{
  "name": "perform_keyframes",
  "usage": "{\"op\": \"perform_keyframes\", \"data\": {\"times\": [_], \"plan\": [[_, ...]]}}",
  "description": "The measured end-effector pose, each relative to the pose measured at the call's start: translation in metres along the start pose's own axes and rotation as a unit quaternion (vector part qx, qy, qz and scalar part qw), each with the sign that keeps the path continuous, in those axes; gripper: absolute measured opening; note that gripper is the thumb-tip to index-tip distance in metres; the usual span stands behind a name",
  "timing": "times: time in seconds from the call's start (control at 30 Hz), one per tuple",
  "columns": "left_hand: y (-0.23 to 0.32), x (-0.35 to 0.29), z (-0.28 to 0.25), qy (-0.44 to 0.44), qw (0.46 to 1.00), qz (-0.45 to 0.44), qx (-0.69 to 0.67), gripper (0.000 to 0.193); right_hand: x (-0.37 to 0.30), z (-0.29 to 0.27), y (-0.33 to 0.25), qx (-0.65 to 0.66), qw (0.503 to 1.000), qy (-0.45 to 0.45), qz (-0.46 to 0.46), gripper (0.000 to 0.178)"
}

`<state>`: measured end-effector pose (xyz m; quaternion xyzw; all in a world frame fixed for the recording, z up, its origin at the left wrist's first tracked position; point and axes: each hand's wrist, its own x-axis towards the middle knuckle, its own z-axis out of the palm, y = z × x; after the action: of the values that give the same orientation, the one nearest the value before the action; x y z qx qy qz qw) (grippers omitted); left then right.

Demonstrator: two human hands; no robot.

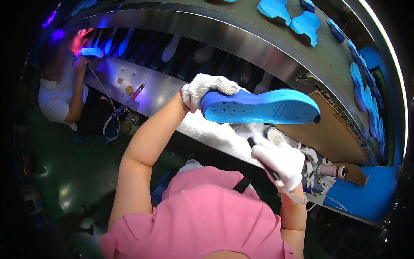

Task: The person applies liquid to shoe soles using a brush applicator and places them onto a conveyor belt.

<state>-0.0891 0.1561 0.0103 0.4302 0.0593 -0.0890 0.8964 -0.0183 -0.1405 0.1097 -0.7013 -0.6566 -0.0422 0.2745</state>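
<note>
Left hand (202,93), in a knit glove, has its grip wrapped round the heel end of the blue sole (263,108), centre of frame; fingers go over the upper edge, thumb hidden. Sole is up off the surface (207,131), long side roughly level, toe end pointing right, holed inner face turned to the wearer, probably so that face and the rim can be seen well. Holding only the heel leaves the middle and toe free for the other hand. Right hand (279,160), gloved too, lower right of centre, has its grip closed round a slim dark tool (251,142); tip points up left, just below the sole, looks apart from it. Motion blur, can't tell the tool's kind. Pale cord (295,197) loops off under the wrist, likely kept low so it stays out of the way. Round dish (276,136) sits behind the right hand, seemingly within easy reach. Spare gloves (309,154) and a pinkish roll (330,170) lie piled at right, beside the cardboard (327,123), likely parked aside to keep the lit middle free. More blue soles (305,26) rest on the raised shelf (332,60), upper right.
</note>
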Motion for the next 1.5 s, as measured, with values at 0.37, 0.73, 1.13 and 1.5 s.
{"op": "perform_keyframes", "data": {"times": [0.37, 0.73, 1.13, 1.5], "plan": [[-0.001, 0.013, 0.042, -0.039, 0.999, -0.014, -0.026, 0.078, -0.046, -0.021, 0.016, 0.299, 0.941, 0.138, 0.078, 0.031], [0.029, 0.171, 0.207, -0.356, 0.861, -0.121, -0.342, 0.079, -0.121, -0.02, 0.031, 0.339, 0.792, 0.482, 0.158, 0.035], [0.04, 0.245, 0.259, 0.201, 0.724, 0.228, 0.619, 0.071, -0.16, -0.027, 0.06, 0.29, 0.761, 0.542, 0.207, 0.036], [0.135, 0.178, 0.145, 0.362, 0.365, 0.074, 0.854, 0.025, -0.155, -0.013, 0.066, 0.366, 0.745, 0.5, 0.246, 0.032]]}}
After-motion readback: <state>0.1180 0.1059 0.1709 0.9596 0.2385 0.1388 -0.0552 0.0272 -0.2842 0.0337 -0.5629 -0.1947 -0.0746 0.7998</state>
